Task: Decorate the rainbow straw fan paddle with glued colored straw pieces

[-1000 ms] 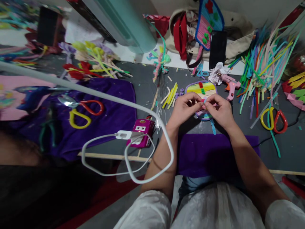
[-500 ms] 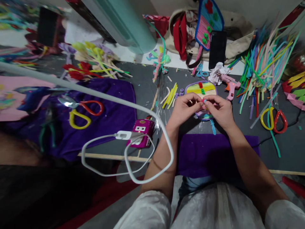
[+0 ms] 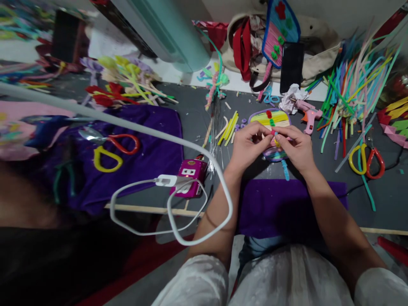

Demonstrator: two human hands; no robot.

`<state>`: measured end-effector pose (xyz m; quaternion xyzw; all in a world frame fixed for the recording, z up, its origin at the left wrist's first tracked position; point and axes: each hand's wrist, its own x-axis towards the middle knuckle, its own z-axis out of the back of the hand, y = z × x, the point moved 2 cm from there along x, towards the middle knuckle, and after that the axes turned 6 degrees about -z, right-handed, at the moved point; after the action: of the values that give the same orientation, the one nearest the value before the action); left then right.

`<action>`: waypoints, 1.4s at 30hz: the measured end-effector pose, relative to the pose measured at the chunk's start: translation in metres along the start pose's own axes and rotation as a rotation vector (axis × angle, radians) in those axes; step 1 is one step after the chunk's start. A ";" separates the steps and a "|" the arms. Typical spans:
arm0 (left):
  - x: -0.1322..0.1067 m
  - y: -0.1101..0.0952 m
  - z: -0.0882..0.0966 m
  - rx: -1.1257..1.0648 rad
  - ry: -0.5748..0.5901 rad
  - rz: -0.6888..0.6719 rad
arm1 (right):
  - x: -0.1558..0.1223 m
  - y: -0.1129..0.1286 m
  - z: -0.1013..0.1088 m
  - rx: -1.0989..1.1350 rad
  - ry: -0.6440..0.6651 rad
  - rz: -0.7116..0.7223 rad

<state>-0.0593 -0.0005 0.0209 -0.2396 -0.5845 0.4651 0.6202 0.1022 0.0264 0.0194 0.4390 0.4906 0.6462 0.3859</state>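
Fingers have shifted slightly, exposing a yellow spot below the small pink-and-blue piece, probably being adjusted. Left hand and right hand pinch it over the striped pipe-cleaner panel; pink glue gun at two o'clock.

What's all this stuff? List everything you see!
craft stems: many, mixed colours, right
fuzzy flowers: several, red, yellow, purple, upper left
striped panels: two, multicoloured, centre and back
wires: many, silver, centre
scissors: two, red and yellow, left and right
pliers: one, teal, left
glue gun: at least one, pink, right
crumpled paper: one, white, right
power adapter: one, magenta, centre
cable: one, white, left
cloths: two, purple, left and front
phone: at least one, black, back
bag: one, beige, back
cylinder: one, teal, back
table: one, grey, underneath
another person's arm: one, blurred, left edge
left hand: one, bare, grip on tiny piece
right hand: one, bare, same piece
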 end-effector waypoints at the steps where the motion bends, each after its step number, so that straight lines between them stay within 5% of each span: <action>1: 0.000 -0.002 0.000 0.044 -0.011 -0.049 | 0.000 0.000 0.000 0.004 -0.012 -0.010; 11: -0.002 -0.007 -0.003 0.323 0.013 -0.233 | -0.002 -0.002 -0.008 -0.018 -0.055 -0.103; 20: -0.005 -0.010 -0.005 0.314 0.042 -0.283 | -0.004 0.009 0.000 -0.314 -0.122 0.135; 33: -0.001 -0.004 -0.005 -0.115 -0.043 0.145 | -0.002 0.005 -0.003 -0.149 -0.120 -0.004; 42: -0.002 0.000 -0.007 -0.260 -0.062 0.236 | -0.002 0.008 -0.004 -0.066 -0.111 -0.015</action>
<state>-0.0529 -0.0005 0.0182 -0.3702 -0.6264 0.4623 0.5069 0.0985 0.0212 0.0260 0.4573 0.4501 0.6340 0.4316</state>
